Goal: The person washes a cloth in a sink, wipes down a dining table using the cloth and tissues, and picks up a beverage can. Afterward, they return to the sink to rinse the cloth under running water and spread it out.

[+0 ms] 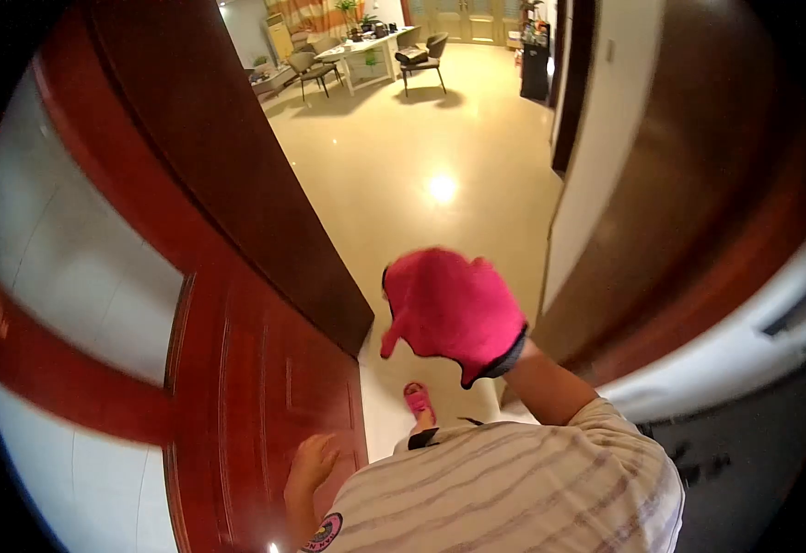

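Observation:
A bright pink mitt or cloth [454,309] with black edging covers my right hand [458,318], which is stretched out over the pale floor in the middle of the view. Its fingers are hidden, so their pose and anything under them cannot be made out. Lower left, my left hand [314,461] is bare, its fingers loosely apart and nothing visible in it. It is beside the red panelled door [246,396]; whether it touches the door is unclear.
A dark brown door frame [246,175] rises on the left, and a white wall edge [606,120] stands on the right. My foot in a pink slipper [417,398] is on the floor. Farther back are a white desk [366,57], a chair [424,64] and a black cabinet [536,69].

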Demonstrator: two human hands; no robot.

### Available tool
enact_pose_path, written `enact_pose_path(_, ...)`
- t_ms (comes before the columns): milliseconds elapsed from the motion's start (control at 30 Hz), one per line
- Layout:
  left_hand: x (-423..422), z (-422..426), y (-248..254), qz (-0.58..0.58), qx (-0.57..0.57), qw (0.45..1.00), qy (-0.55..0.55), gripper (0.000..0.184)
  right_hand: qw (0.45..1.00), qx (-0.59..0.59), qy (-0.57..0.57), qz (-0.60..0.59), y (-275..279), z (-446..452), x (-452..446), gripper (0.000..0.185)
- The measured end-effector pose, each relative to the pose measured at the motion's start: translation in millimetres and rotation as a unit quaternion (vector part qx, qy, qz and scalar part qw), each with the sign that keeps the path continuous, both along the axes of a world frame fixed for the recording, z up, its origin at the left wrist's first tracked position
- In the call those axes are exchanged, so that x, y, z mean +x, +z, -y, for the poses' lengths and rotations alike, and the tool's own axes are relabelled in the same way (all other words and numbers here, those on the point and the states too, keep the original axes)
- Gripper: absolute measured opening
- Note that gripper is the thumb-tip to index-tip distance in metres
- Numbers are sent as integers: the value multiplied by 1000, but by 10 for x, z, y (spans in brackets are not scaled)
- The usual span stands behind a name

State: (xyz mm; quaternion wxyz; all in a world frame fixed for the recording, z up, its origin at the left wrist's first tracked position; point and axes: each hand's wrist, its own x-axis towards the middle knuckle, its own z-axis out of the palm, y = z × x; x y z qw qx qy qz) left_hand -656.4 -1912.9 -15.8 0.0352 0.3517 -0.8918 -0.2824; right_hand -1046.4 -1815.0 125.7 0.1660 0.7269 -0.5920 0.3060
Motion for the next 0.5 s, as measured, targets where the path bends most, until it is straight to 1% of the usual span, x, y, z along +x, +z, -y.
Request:
enact_pose_path(33,-142,352,-114,19,32,998,42,35,1000,-8,-4,-8,11,381,-303,19)
enact_pose_path(67,-267,626,-211,19,29,999,42,35,1000,-9,-17,-18,-9,731,-586,19)
enact_pose_path(100,-494,971,-267,38,68,996,39,34,999,-6,-35,-27,-45,1084,-879,18)
enact_pose_path(133,-854,1401,-250,52,109,992,31,33,998,0,-53,-37,-84,1414,-1183,18)
enact_pose_path(167,-1208,1744,-250,47,117,992,23,33,996,15,-77,-45,-162,1678,-1421,18)
enact_pose_path(200,-1709,2049,-139,15,102,994,-37,33,992,38,-103,-58,-215,1896,-1666,17)
enact_pose_path(267,-2676,2764,260,-40,57,987,-147,33,982,75,-152,-86,-276,2241,-2158,17)
enact_pose_path(333,-3649,3355,582,-105,64,979,-164,37,964,108,-205,-131,-284,2571,-2665,16)
enact_pose_path(400,-4582,3890,714,-93,230,954,-169,54,940,134,-253,-187,-317,2954,-3152,16)
enact_pose_path(433,-5029,4102,684,-91,230,953,-176,54,923,151,-276,-223,-304,3174,-3385,16)
enact_pose_path(500,-5868,4400,634,-210,354,888,-207,77,875,209,-328,-290,-110,3691,-3747,12)
